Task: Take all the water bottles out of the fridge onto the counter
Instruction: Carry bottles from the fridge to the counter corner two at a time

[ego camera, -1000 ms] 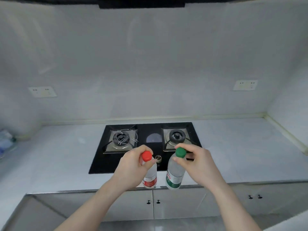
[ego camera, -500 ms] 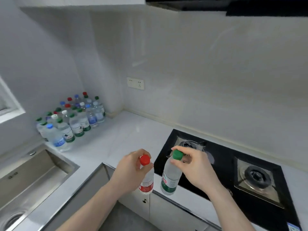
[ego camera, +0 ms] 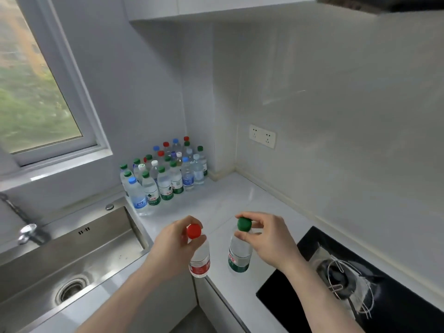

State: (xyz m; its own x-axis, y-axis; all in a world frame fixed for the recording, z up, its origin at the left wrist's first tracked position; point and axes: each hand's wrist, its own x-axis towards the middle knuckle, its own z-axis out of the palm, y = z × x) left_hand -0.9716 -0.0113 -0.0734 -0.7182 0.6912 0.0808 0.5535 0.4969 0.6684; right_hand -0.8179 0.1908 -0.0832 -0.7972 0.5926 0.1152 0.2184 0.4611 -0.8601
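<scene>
Head view of a kitchen corner. The left hand (ego camera: 173, 246) holds a red-capped water bottle (ego camera: 200, 257) by the neck, its grip closed round the bottle just under the cap. The right hand (ego camera: 269, 239) holds a green-capped water bottle (ego camera: 239, 257) in the same way, thumb and fingers pinching the cap and neck. Both bottles hang upright, side by side but apart, over the front edge of the white bench (ego camera: 240, 203); whether their bases touch it cannot be told.

Taking the bench as landmark: at its far corner, against the wall, a cluster of water bottles (ego camera: 165, 174) stands upright and closely packed, with green, red, blue and white caps. A steel sink (ego camera: 72, 255) is set into its left part, with a chrome tap (ego camera: 28, 234) at the sink's back edge. A black gas hob (ego camera: 355, 284) is set into its right part, bearing one visible burner (ego camera: 336, 272). Above the bench, a double wall socket (ego camera: 262, 136) sits on the right wall and a window (ego camera: 36, 92) on the left wall.
</scene>
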